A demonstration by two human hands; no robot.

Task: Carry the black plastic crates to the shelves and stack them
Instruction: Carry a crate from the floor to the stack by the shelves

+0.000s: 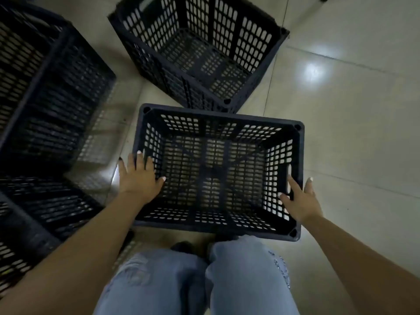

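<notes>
no readable text, labels or numbers

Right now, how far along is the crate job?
Done: nothing shows as stacked; no shelves are in view. In hand: the left hand and right hand are open at the short ends of the nearest black crate, fingers straight, not yet gripping. Left: that crate, the far crate and the crates at left, all on the tiled floor.

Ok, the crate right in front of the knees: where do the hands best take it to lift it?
Judging by its pose, take the near crate by its two short end walls, one hand from each side. It sits upright and empty, and the right end shows a handle slot beside the right hand. The left hand already lies on the opposite rim.
</notes>
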